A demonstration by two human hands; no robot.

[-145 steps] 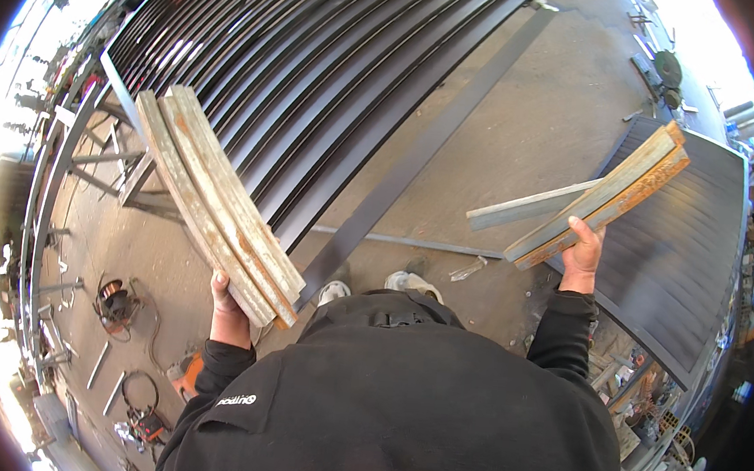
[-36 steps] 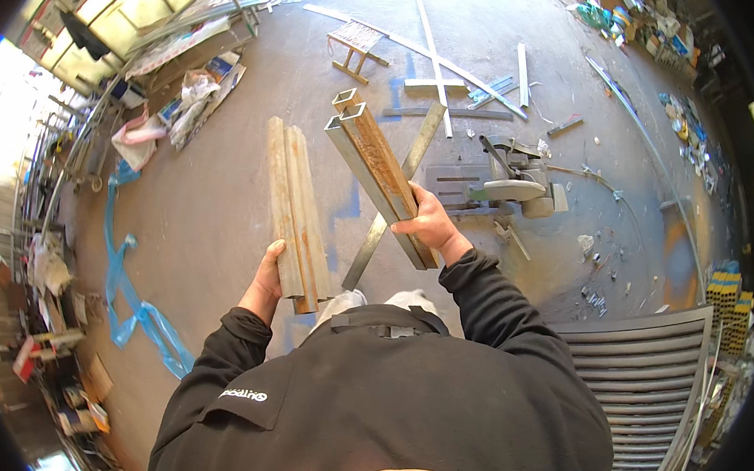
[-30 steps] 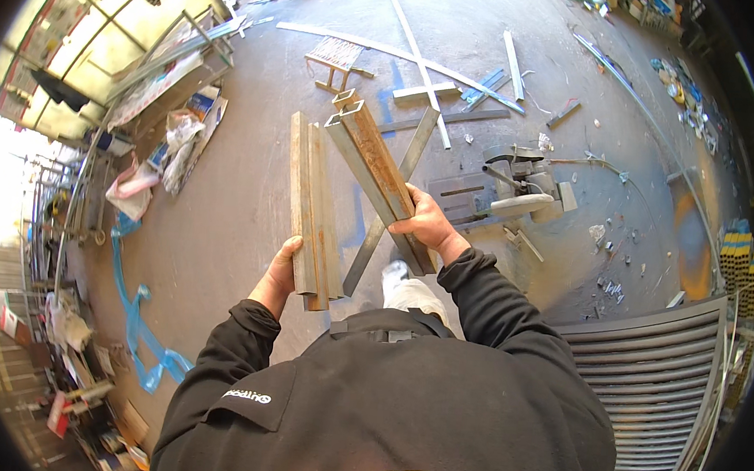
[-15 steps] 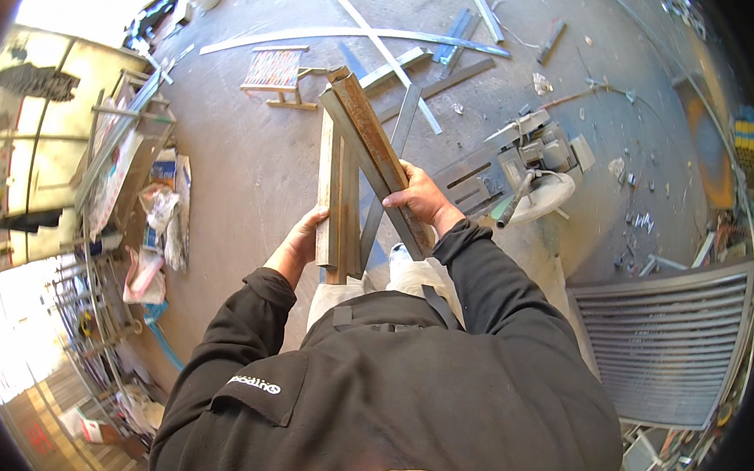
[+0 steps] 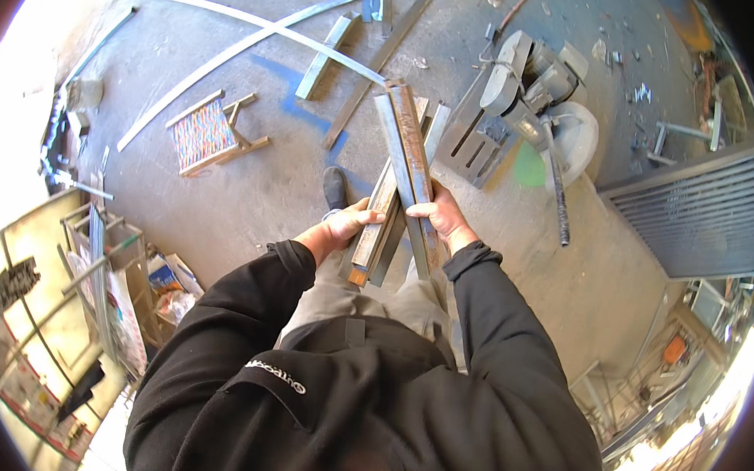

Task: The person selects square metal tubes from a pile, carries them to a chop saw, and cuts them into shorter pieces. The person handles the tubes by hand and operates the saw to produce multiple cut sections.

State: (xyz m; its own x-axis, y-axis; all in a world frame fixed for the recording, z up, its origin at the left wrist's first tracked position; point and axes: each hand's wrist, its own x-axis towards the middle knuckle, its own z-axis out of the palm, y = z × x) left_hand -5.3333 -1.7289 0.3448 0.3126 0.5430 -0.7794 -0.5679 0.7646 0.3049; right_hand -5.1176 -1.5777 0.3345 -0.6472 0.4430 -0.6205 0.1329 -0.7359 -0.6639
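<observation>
Left hand (image 5: 349, 224) clamped on lower bundle of rusty steel bars (image 5: 383, 209); right hand (image 5: 439, 220) closed round upper bundle of steel bars (image 5: 410, 154). Both bundles held chest-high, crossing just above the hands, touching. Below: concrete floor (image 5: 248, 181), curved steel strip (image 5: 260, 27), small wooden stool (image 5: 208, 131), chop saw (image 5: 530, 93) to the right. Exact bar count per bundle unclear, probably three or four.

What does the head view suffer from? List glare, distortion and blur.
Head view: daylight blows out the left edge to white; fisheye bends the long curved strip and darkens the rim; the metal bars held by left hand and right hand stay sharp, no motion blur.
</observation>
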